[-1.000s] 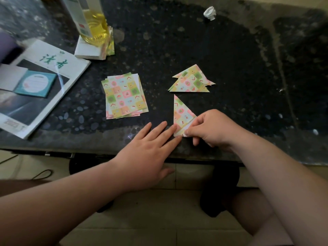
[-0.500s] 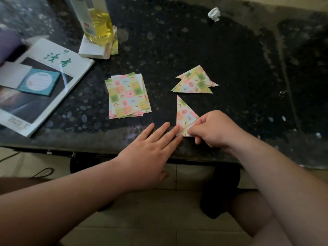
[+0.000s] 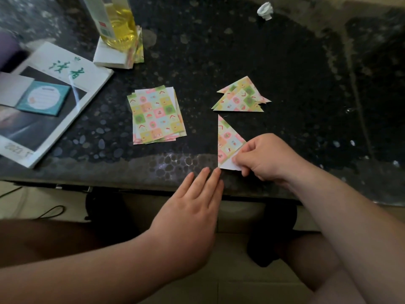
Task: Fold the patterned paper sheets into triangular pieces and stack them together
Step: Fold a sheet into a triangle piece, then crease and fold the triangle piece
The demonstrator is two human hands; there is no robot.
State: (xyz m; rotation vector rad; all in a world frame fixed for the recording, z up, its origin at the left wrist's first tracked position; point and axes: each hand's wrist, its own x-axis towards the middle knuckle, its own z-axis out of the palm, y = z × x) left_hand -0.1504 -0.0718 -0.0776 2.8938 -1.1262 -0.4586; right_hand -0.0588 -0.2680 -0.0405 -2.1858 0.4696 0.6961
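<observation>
A folded patterned triangle (image 3: 228, 139) lies on the dark stone table (image 3: 285, 62) near its front edge, with a white flap showing at its lower corner. My right hand (image 3: 265, 157) pinches that lower right corner with curled fingers. My left hand (image 3: 192, 207) lies flat with straight fingers at the table's front edge, its fingertips just left of and below the triangle's bottom corner. A pile of finished triangles (image 3: 241, 97) sits just beyond. A stack of unfolded patterned sheets (image 3: 156, 114) lies to the left.
A magazine (image 3: 46, 99) with a teal notepad (image 3: 45, 98) on it lies at the left. A bottle of yellow liquid (image 3: 117, 25) stands on a white paper block (image 3: 111, 55) at the back. A crumpled white scrap (image 3: 265, 10) sits far back.
My left hand has slid back toward me, its fingertips off the triangle's lower edge. My right hand keeps its pinch on the corner.
</observation>
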